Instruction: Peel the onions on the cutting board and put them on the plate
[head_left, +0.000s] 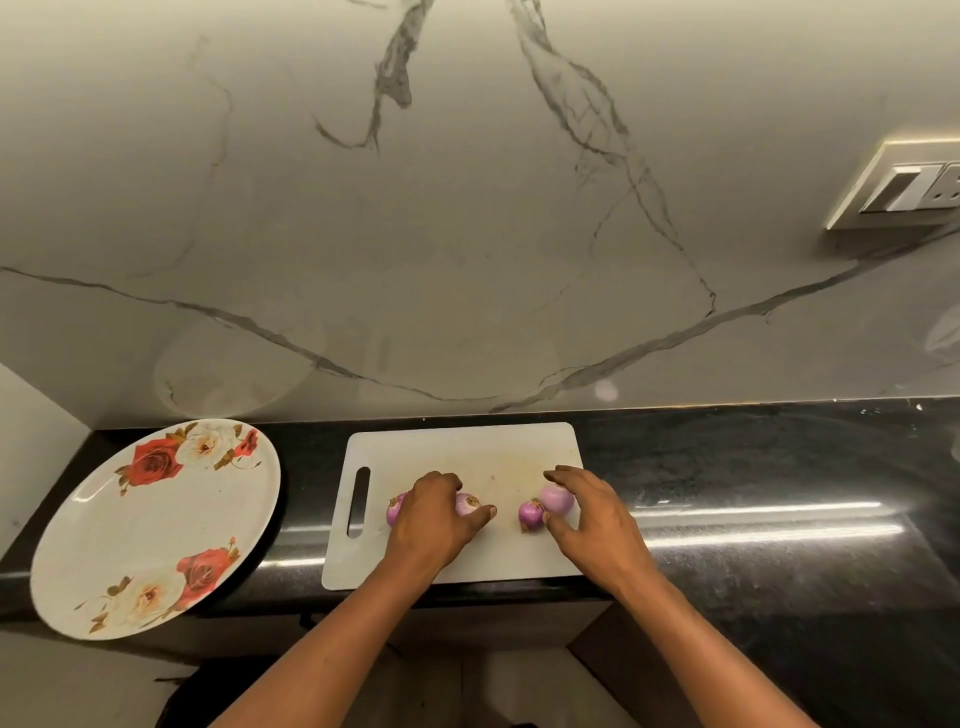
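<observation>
A white cutting board (467, 452) lies on the black counter with several small purple onions on it. My left hand (434, 514) rests over two of them: one onion (396, 510) peeks out at its left, another onion (467, 504) under the fingers at its right. My right hand (587, 512) curls around a paler onion (557, 498), thumb and fingers touching it, with a darker onion (531, 515) right beside it. The flowered white plate (104, 535) sits empty to the left of the board.
The black counter (753, 467) runs to the right, backed by a marble wall. A socket plate (904, 187) is on the wall at upper right. The plate overhangs the counter's front edge at the left.
</observation>
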